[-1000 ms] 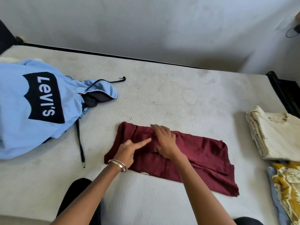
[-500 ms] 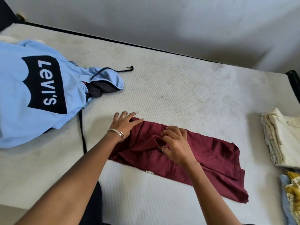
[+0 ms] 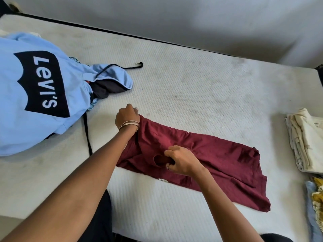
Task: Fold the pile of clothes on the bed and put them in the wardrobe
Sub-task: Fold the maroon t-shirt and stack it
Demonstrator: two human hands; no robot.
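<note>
Maroon garment [image 3: 201, 154], frame centre, half-folded: left hand [image 3: 126, 115] grasps its upper-left corner, right hand [image 3: 180, 160] pinches mid-fabric; uneven pull risks skewing the fold.

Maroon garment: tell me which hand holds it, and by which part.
Both. The left hand grips the maroon garment at its far left corner; the right hand pinches a fold near the middle of its near side.

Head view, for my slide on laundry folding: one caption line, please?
Both hands, left hand and right hand, grip a maroon garment on the mattress.
</note>
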